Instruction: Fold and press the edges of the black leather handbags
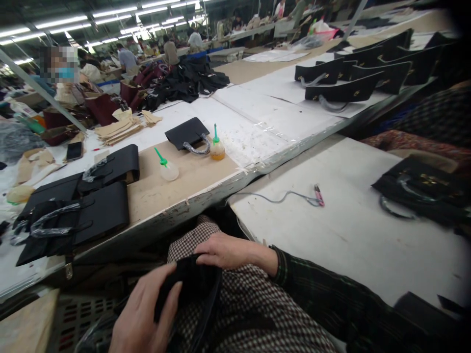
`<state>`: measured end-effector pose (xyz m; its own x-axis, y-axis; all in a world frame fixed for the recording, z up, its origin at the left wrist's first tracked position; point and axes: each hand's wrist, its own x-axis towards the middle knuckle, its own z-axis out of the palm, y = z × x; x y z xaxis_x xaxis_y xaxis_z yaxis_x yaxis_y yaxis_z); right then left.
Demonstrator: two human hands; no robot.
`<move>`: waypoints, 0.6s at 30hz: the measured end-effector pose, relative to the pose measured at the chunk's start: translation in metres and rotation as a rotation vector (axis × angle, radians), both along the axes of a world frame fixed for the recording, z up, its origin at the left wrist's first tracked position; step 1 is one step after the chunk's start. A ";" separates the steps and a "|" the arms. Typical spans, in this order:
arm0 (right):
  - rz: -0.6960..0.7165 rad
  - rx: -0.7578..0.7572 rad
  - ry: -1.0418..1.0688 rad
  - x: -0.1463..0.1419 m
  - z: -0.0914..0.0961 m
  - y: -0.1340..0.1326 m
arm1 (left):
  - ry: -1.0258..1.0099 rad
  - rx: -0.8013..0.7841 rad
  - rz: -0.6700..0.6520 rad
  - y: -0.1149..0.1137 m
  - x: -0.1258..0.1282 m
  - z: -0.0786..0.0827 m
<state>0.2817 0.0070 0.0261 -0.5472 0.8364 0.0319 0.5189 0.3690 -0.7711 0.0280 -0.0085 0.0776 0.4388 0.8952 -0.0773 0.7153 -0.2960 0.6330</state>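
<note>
On my lap, over a checked cloth, lies a black bag with its opening towards me; its lower part is partly hidden by my hands and in shadow. My left hand grips the near left rim, thumb on one side and fingers on the other. At the far right rim my right hand pinches the black edge between thumb and fingers. Black handbags with plastic-wrapped handles lie on the table to the left. Two squeeze bottles with green nozzles, one clear and one with amber liquid, stand beyond my hands.
A small black handbag lies near the bottles. Several black bags stand in rows at the back right. On the right white table are a pink cutter-like tool with a cord and another black handbag. A plastic crate sits below left.
</note>
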 end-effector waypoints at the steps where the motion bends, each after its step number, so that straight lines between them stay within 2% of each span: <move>1: -0.007 -0.013 0.025 0.000 0.000 0.000 | 0.022 0.105 -0.053 0.013 0.008 -0.005; 2: -0.028 -0.026 0.048 0.000 0.000 -0.001 | 0.045 0.138 -0.101 0.025 0.016 -0.009; 4: -0.098 -0.082 0.087 0.000 -0.003 -0.005 | 0.125 0.104 -0.223 0.047 0.030 -0.017; 8: -0.255 -0.332 0.227 0.003 -0.012 -0.019 | 0.229 -0.020 -0.376 0.076 0.048 -0.023; 11: -0.317 -0.436 0.314 0.005 -0.016 -0.026 | 0.241 -0.096 -0.480 0.090 0.055 -0.026; 18: -0.416 -0.467 0.370 0.004 -0.024 -0.032 | 0.265 -0.180 -0.620 0.104 0.072 -0.033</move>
